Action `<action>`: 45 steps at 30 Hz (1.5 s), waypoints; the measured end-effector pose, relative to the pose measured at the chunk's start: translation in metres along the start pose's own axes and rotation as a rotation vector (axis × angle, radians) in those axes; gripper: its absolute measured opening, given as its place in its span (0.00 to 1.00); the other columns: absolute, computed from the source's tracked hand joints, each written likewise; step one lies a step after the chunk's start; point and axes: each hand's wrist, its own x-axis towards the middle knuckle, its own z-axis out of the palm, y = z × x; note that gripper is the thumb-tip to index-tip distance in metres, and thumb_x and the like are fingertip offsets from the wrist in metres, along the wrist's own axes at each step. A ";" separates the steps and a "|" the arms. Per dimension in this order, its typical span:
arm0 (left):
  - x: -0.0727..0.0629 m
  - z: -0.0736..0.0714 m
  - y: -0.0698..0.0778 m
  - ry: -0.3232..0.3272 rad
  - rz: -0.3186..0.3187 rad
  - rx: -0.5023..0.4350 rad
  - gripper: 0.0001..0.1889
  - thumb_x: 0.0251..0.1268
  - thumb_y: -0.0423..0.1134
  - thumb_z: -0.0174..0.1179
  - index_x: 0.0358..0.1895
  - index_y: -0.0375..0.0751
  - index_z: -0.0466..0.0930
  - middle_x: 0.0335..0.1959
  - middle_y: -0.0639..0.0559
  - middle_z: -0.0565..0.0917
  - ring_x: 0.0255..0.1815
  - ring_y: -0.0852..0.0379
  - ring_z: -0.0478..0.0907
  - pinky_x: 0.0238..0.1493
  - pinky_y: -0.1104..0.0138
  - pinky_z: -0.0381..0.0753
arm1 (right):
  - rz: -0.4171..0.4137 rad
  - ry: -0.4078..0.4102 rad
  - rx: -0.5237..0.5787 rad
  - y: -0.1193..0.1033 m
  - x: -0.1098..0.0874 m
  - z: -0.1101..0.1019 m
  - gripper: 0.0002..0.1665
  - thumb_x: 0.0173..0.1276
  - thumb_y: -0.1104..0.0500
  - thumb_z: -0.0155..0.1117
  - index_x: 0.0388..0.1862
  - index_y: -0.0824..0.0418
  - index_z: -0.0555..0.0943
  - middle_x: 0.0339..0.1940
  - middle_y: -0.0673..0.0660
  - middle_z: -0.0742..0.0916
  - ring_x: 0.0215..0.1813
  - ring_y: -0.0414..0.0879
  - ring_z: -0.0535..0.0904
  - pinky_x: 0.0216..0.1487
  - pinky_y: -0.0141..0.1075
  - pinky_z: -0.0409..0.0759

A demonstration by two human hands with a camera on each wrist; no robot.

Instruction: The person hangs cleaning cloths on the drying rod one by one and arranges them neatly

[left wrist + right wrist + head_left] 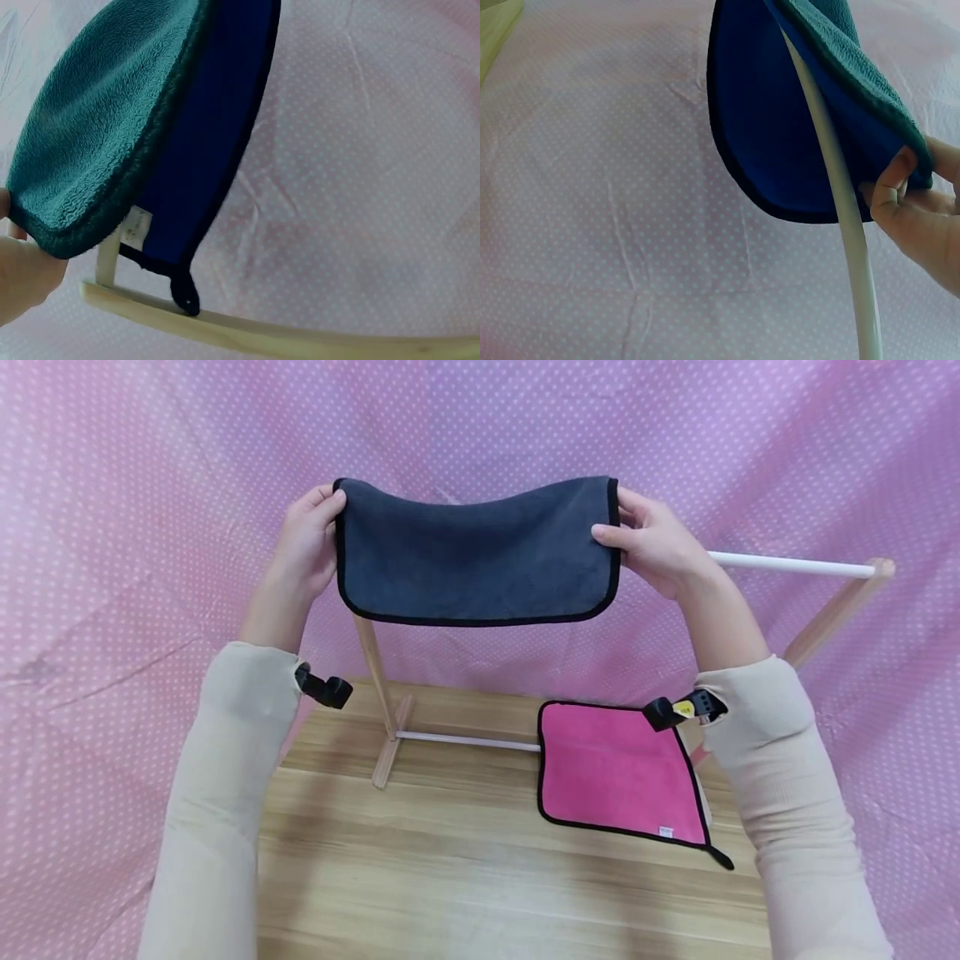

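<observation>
A dark grey-blue towel with black edging is stretched between my two hands. Its left edge is pinched by the thumb and fingers of my left hand; my right hand pinches the right edge. The right wrist view shows the white rod of a wooden rack running between two layers of the towel. In the left wrist view, the towel's plush outer face looks teal in that camera's tint, and a white label and a black loop hang at the far layer's lower corner.
A pink towel with black edging covers part of the rack's lower rod. Wooden rack legs stand at left and right on a wood-grain surface. Pink dotted fabric hangs behind and at both sides.
</observation>
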 end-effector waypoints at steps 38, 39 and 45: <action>-0.009 -0.039 -0.051 0.133 0.119 0.097 0.06 0.63 0.25 0.51 0.36 0.38 0.76 0.28 0.51 0.80 0.25 0.61 0.78 0.28 0.74 0.80 | -0.352 0.514 -0.561 0.077 -0.011 0.017 0.27 0.59 0.69 0.60 0.59 0.68 0.68 0.26 0.50 0.81 0.24 0.28 0.74 0.31 0.20 0.73; -0.009 -0.039 -0.050 0.138 0.122 0.100 0.06 0.63 0.25 0.51 0.36 0.38 0.75 0.28 0.51 0.80 0.26 0.61 0.78 0.28 0.74 0.80 | -0.350 0.508 -0.565 0.078 -0.011 0.018 0.28 0.59 0.69 0.60 0.60 0.68 0.67 0.27 0.54 0.82 0.25 0.28 0.74 0.31 0.19 0.73; -0.012 -0.045 -0.049 0.174 0.130 0.133 0.07 0.63 0.25 0.50 0.35 0.39 0.75 0.26 0.51 0.80 0.26 0.61 0.78 0.28 0.74 0.80 | -0.344 0.470 -0.574 0.080 -0.007 0.023 0.29 0.60 0.69 0.60 0.62 0.66 0.67 0.32 0.68 0.82 0.25 0.27 0.74 0.30 0.20 0.72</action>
